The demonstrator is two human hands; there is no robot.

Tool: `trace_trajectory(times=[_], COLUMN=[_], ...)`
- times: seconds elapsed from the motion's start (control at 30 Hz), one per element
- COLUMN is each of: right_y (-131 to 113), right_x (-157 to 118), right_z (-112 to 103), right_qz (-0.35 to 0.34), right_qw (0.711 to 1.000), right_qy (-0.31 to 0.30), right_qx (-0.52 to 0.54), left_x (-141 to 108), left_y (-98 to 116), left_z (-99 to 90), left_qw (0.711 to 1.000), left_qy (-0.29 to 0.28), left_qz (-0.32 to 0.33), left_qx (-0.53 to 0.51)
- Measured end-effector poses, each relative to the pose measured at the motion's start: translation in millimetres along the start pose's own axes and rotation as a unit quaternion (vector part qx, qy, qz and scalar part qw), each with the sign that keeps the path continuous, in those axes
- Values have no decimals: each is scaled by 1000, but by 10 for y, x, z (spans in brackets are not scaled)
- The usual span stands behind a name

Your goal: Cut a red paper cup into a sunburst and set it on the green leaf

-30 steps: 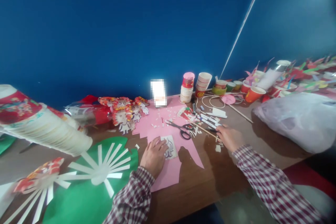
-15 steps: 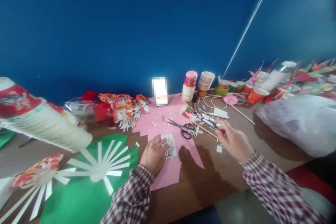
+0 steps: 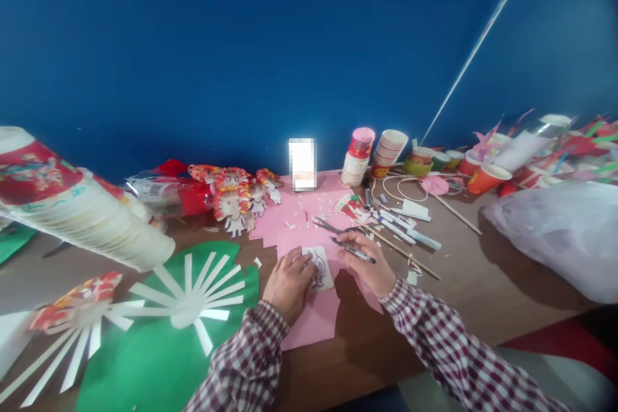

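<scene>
My left hand (image 3: pixel 288 284) lies flat with its fingers over the left part of a small white paper (image 3: pixel 326 265) that bears a dark outline drawing. Under that piece is a sheet of pink paper (image 3: pixel 311 322). Just right of the drawing, my right hand (image 3: pixel 371 268) is closed around a marker pen (image 3: pixel 360 253), held above the surface and slanting down to the right. Beyond the right hand lie scissors (image 3: pixel 326 225), their handles partly hidden by the fingers. More white markers (image 3: pixel 396 225) are spread past that hand.
Stacked paper cups (image 3: pixel 356 164) stand by the blue wall, beside a blurred bright rectangle (image 3: pixel 302 164). Cut-out paper figures (image 3: pixel 234 203) lie left of centre. A green sheet (image 3: pixel 145 360) and a leaning cup stack (image 3: pixel 106 219) fill the left; a plastic bag (image 3: pixel 555 232) sits right.
My right hand has come left from among the markers to beside the drawing, now with a marker pen in it. My left hand stays on the paper. The view has shifted slightly.
</scene>
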State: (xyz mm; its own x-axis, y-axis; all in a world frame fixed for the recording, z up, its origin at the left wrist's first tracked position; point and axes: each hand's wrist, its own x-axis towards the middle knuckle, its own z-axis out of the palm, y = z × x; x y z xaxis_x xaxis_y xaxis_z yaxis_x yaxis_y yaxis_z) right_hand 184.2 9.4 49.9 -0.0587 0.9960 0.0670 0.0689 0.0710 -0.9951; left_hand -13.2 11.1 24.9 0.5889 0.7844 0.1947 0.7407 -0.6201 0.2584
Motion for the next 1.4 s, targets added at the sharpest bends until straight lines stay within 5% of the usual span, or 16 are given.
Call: trace_trajectory(times=[0.27, 0.83, 1.4], right_y=[258, 145, 171], right_x=[6, -8, 3], right_z=[109, 146, 177], right_qz=[-23, -67, -82], right_qw=[990, 968, 955], right_qy=[97, 1, -21], right_qx=[-99, -241, -285], left_x=[4, 6, 2], left_y=[0, 1, -12], left_z=[53, 38, 58], left_qw=[1000, 1000, 1000], left_qy=[6, 9, 6], left_qz=[-14, -13, -8], left_qx=[1, -1, 3])
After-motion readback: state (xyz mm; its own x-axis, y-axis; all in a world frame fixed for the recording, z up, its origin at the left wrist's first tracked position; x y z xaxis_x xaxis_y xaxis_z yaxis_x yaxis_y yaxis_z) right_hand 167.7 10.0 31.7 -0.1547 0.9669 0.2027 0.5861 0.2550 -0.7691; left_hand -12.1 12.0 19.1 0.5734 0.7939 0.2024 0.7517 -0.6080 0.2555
